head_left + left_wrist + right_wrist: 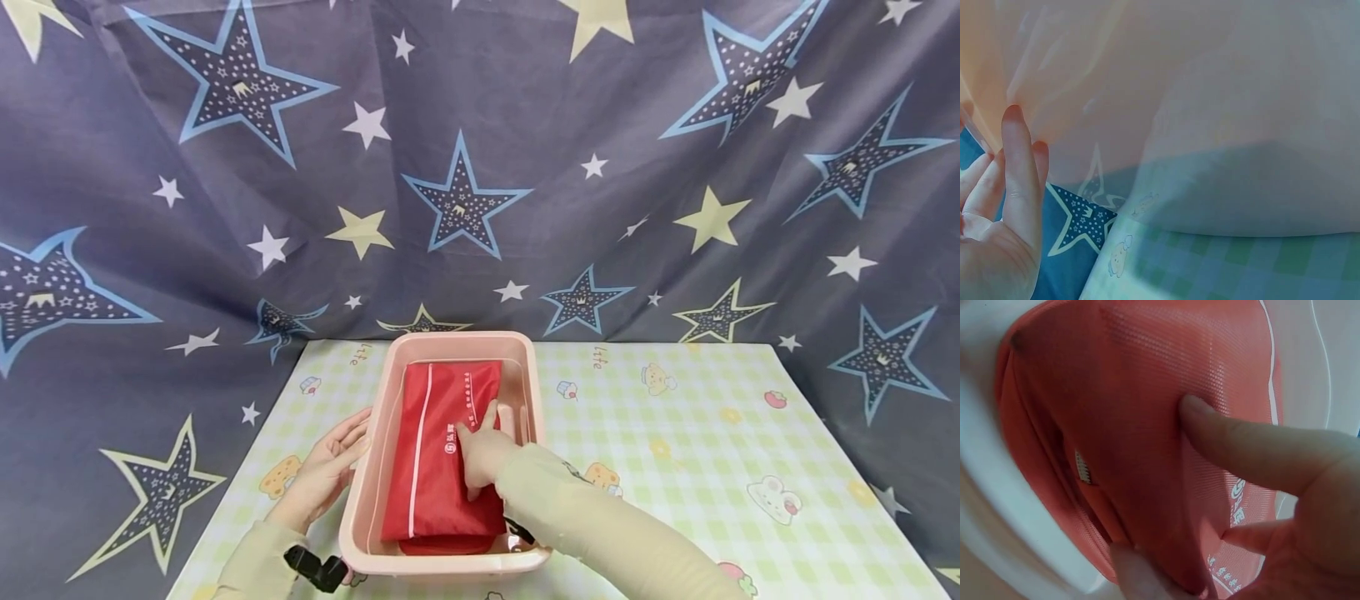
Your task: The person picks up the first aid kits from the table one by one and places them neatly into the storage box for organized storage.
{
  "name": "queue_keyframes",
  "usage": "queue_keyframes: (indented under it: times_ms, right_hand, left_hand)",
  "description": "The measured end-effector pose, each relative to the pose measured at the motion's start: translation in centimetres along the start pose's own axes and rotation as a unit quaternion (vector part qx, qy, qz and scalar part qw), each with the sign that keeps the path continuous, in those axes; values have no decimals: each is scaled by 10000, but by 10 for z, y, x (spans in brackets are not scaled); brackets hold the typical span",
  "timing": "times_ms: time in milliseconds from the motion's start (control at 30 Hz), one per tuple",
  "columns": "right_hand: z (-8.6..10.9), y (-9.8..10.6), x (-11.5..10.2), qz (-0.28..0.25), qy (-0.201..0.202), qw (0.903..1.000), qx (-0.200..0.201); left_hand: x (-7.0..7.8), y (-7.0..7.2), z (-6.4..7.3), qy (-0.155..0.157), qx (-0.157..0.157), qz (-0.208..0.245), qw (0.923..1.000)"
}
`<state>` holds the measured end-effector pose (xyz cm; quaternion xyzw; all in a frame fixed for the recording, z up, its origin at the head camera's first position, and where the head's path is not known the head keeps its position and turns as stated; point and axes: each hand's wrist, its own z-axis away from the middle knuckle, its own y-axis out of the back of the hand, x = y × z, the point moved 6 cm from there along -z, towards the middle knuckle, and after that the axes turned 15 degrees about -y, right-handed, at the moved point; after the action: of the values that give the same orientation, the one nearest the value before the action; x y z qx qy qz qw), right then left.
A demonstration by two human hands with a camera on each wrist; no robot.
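Note:
A folded red bag (442, 458) with a white stripe and white lettering lies inside a pink plastic tub (534, 375). My right hand (487, 457) reaches over the tub's right rim onto this bag. In the right wrist view, the right thumb (1200, 412) presses into the red fabric (1135, 425), which bunches between thumb and fingers; a short piece of zipper (1083, 467) shows in a fold. Outside the tub's left wall, my left hand (326, 467) touches it with extended fingers. The left wrist view shows a fingertip (1014, 115) against the pink wall (1147, 81).
The tub stands on a table with a green-and-white checked cloth (675, 467) printed with cartoon figures. Directly behind the table hangs a dark curtain (517, 100) with stars. A black wrist strap piece (315, 568) sits on the left forearm, near the tub's front left corner.

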<state>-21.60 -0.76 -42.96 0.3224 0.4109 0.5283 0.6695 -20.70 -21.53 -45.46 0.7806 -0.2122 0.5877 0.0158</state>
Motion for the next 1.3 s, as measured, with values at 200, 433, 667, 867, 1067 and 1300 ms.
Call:
queue_keyframes:
  times_ms: [200, 433, 667, 867, 1067, 1300]
  right_hand:
    - [1, -3, -1, 234, -114, 9995, -180]
    - [3, -4, -2, 489, -169, 9982, -301]
    - [3, -12, 3, 206, -548, 9948, -831]
    - [2, -14, 2, 892, -329, 9932, -669]
    - [5, -6, -1, 1348, 4, 9908, -137]
    - [1, 14, -5, 968, 517, 9903, 854]
  left_hand:
    - [0, 0, 0, -7, 15, 34, 10000]
    - [2, 1, -1, -108, -24, 66, 9999]
    - [0, 1, 2, -167, -70, 184, 9997]
    - [-3, 2, 2, -180, -51, 112, 9998]
    - [-2, 2, 2, -70, -13, -305, 9995]
    - [0, 3, 0, -32, 37, -859, 9963]
